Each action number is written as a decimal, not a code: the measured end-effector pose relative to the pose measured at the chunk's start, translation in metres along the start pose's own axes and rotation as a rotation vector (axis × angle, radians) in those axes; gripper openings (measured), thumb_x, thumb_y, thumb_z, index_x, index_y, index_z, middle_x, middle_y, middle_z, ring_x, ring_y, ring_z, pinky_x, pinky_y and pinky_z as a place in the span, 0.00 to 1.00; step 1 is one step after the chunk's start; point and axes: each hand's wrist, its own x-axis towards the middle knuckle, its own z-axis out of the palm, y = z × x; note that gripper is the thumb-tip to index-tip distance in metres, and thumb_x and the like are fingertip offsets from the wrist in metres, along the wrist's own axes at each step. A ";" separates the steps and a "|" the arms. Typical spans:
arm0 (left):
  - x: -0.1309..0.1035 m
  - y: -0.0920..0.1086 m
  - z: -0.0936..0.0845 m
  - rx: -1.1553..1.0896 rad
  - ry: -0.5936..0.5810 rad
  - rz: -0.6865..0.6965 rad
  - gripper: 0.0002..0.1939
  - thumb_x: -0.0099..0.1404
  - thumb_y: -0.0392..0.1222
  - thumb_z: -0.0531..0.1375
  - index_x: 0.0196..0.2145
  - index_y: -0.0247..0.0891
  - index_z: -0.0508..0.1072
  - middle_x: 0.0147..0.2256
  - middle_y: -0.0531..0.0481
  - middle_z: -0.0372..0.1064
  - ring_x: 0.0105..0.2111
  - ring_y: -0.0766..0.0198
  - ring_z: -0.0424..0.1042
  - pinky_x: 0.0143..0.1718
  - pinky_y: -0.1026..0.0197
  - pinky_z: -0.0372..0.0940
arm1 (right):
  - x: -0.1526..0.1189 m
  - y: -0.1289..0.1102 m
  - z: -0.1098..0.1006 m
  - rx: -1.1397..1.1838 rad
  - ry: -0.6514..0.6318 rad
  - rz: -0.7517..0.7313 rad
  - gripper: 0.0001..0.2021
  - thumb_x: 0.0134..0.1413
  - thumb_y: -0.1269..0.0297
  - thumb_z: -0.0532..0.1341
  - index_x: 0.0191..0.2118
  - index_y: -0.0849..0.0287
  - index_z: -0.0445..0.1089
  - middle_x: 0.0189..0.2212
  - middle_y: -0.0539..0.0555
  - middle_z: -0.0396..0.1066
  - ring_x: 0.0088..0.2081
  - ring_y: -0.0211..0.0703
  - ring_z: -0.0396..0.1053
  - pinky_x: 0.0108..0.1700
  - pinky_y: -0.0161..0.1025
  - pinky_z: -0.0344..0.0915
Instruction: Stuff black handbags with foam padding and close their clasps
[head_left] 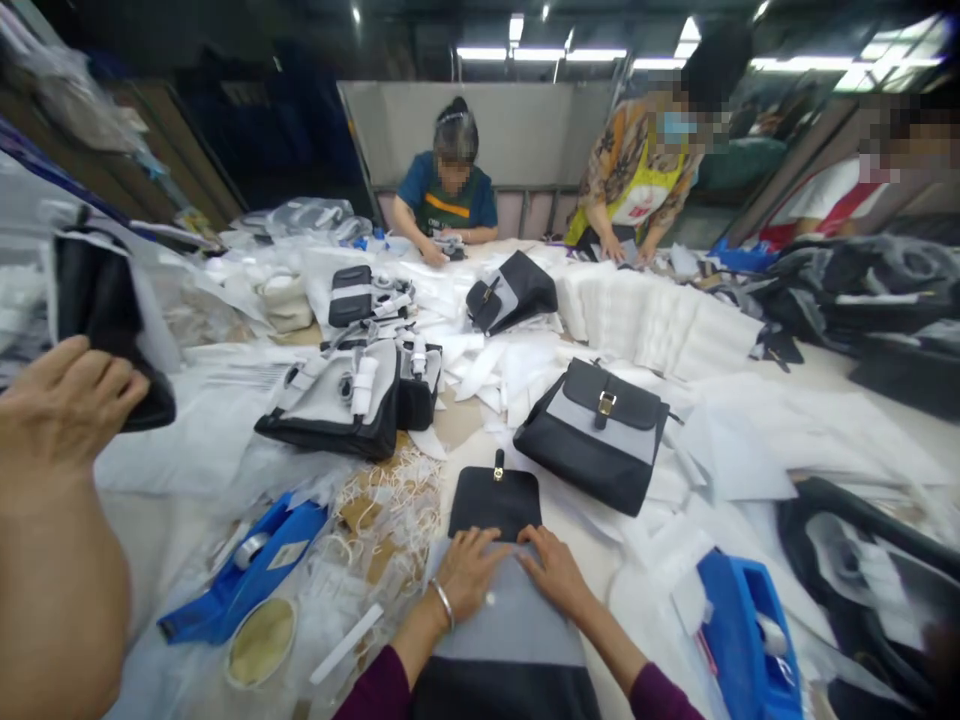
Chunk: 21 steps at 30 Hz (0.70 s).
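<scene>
A grey and black bag point(529, 630) lies flat in front of me, its black flap point(487, 500) laid open away from me with a gold clasp point(499, 465) at the far end. My left hand point(469, 578), with a silver bangle at the wrist, rests on the bag near the flap's base. Opposite it, my right hand point(555, 570) touches the same area, fingers extended. Both hands look open, pressing on the bag. Just beyond stands a finished-looking grey and black bag point(589, 435) with its flap closed.
Blue tape dispensers stand at left point(281, 560) and right point(750, 630). A roll of tape point(261, 642) lies by the left one. Bags with wrapped hardware point(345, 400) and white foam sheets point(652, 310) cover the table. Another person's hand point(75, 400) grips a black bag point(101, 310); co-workers work opposite.
</scene>
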 end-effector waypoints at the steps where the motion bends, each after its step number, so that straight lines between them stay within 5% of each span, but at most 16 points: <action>1: -0.002 -0.001 0.000 -0.024 -0.046 0.045 0.26 0.65 0.48 0.54 0.60 0.56 0.55 0.61 0.50 0.53 0.56 0.50 0.54 0.56 0.43 0.52 | 0.000 0.000 0.000 -0.040 -0.015 0.007 0.10 0.59 0.58 0.51 0.44 0.52 0.64 0.42 0.52 0.68 0.46 0.46 0.65 0.47 0.43 0.58; 4: -0.006 -0.004 -0.004 -0.080 -0.143 0.102 0.38 0.57 0.67 0.54 0.62 0.60 0.49 0.62 0.49 0.50 0.57 0.44 0.52 0.55 0.35 0.49 | -0.002 0.000 -0.005 -0.221 -0.082 0.063 0.14 0.58 0.56 0.52 0.49 0.51 0.64 0.47 0.56 0.68 0.48 0.52 0.65 0.48 0.48 0.59; 10: -0.009 -0.008 0.001 -0.107 -0.145 0.069 0.39 0.54 0.70 0.53 0.61 0.64 0.50 0.62 0.51 0.51 0.57 0.41 0.51 0.55 0.31 0.45 | 0.010 -0.040 -0.035 -0.581 -0.143 0.086 0.25 0.48 0.66 0.63 0.54 0.60 0.65 0.49 0.66 0.68 0.50 0.61 0.65 0.52 0.52 0.58; 14: -0.003 -0.020 0.026 -0.040 -0.081 0.105 0.36 0.56 0.66 0.56 0.60 0.67 0.49 0.61 0.52 0.54 0.53 0.42 0.56 0.51 0.33 0.52 | 0.086 -0.093 -0.054 -0.510 0.067 -0.115 0.13 0.55 0.72 0.54 0.45 0.61 0.69 0.43 0.61 0.69 0.46 0.51 0.66 0.46 0.43 0.62; 18: 0.010 -0.033 0.043 0.043 -0.091 0.152 0.24 0.65 0.55 0.51 0.58 0.70 0.51 0.59 0.53 0.59 0.49 0.47 0.62 0.46 0.41 0.60 | 0.189 -0.126 -0.060 -0.561 0.152 0.081 0.18 0.55 0.80 0.47 0.45 0.66 0.69 0.45 0.66 0.67 0.48 0.50 0.65 0.45 0.41 0.62; 21: 0.014 -0.033 0.037 0.037 -0.127 0.057 0.21 0.67 0.50 0.52 0.57 0.65 0.58 0.54 0.51 0.65 0.48 0.50 0.65 0.44 0.47 0.63 | 0.243 -0.131 -0.057 -0.572 0.165 0.174 0.18 0.56 0.79 0.47 0.46 0.67 0.69 0.44 0.68 0.67 0.47 0.52 0.67 0.42 0.41 0.63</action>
